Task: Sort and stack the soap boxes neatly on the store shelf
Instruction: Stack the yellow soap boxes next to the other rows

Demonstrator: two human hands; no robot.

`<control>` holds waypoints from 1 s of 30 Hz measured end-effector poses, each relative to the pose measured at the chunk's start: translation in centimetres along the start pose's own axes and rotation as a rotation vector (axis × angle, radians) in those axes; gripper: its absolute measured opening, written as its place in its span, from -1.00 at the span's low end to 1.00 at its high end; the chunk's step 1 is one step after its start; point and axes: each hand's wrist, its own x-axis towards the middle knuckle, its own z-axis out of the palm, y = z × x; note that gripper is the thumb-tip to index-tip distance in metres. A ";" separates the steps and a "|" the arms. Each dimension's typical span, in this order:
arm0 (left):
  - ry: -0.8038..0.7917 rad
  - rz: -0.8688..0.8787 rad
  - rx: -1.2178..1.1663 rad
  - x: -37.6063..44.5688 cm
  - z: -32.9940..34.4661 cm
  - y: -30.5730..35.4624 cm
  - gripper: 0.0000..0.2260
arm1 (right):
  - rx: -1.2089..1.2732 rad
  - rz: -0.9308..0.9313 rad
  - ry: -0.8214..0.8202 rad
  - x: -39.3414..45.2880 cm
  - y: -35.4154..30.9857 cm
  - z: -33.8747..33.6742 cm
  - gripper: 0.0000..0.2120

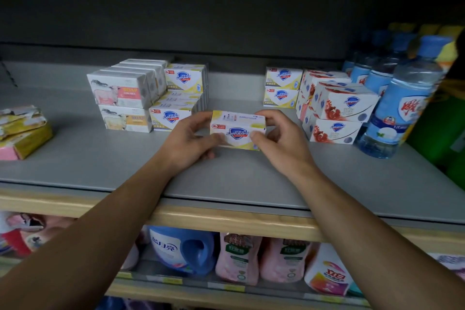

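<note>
Hands meet at the centre of the frame around one yellow-and-white soap box. The left hand pinches its left end, thumb on the front face and fingers curled behind, and the right hand grips the right end the same way. The box sits upright with its blue shield logo facing the camera; whether its lower edge touches the grey shelf or hangs just above it cannot be told.

Left of centre, further back, stands a stack of matching yellow boxes, touching a stack of white sheep-print boxes on its left. Right of centre, two more yellow boxes are piled one on the other, just beside a cluster of white boxes with red pomegranate print, some of them tilted. At the right edge stand water bottles with blue caps and labels. At the left edge lie crumpled gold and pink packets. Along the bottom of the frame, the lower shelf holds a blue detergent jug and pink refill pouches.
</note>
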 end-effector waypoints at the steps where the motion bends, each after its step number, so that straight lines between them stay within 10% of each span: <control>1: 0.037 0.020 0.137 0.1 0.1 -0.1 -0.74 | 0.001 0.028 0.004 0.0 0.1 0.0 -0.73; 20: 0.020 -0.043 0.800 -2.8 -3.2 0.6 -0.60 | -0.494 -0.020 -0.190 0.6 0.0 -0.1 -0.54; 30: 0.020 -0.195 1.182 -5.2 -11.1 -0.5 -0.32 | -0.525 -0.129 -0.011 5.9 -2.7 4.7 -0.59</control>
